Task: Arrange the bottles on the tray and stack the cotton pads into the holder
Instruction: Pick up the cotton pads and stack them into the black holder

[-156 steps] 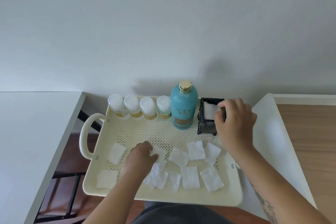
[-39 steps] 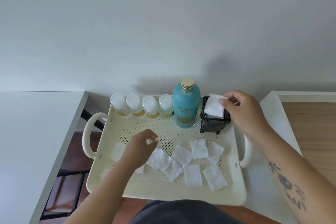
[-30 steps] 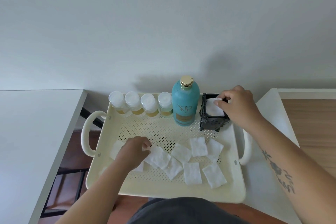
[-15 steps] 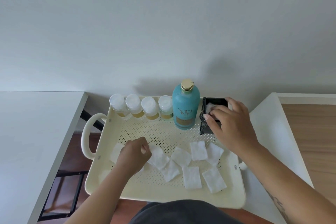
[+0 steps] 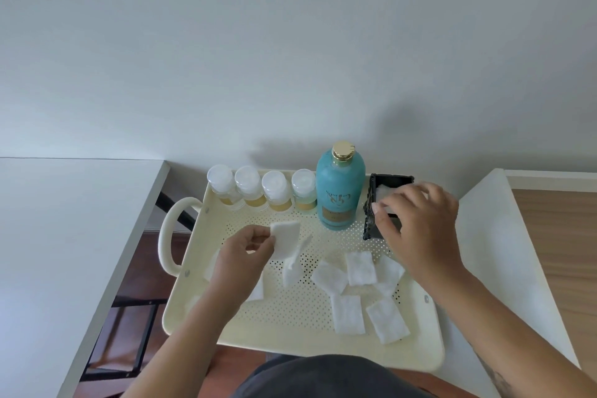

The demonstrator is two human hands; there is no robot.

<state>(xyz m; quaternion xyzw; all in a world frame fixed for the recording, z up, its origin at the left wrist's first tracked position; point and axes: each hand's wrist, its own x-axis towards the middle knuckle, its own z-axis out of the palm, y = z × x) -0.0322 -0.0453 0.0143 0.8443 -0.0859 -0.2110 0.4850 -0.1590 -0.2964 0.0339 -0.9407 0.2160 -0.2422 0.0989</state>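
Tray [image 5: 323, 341], cream, perforated floor, raised rim, loop handle [image 5: 168, 236] at the left end. Along the far rim stand four small bottles [image 5: 263, 189] with white caps and no readable labels, then the teal bottle [image 5: 340, 194] with a gold cap. Its gold script and label band are too small to read. The black holder [image 5: 371, 223] sits in the far right corner, just beside the teal bottle.

The left hand [image 5: 242, 257] pinches one pad [image 5: 286, 241] between thumb and fingers, raised over the tray's middle. The right hand [image 5: 420, 229] is bent over the holder mouth, fingertips on the white top pad [image 5: 386, 191] inside. Pinching or only pressing, cannot tell.

Loose pads [image 5: 360, 268] cluster near-right, some overlapping, and a few lie under the left wrist. The tray floor is bare between the bottle row and the pads. White table [image 5: 64, 236] at left, apart from the tray.
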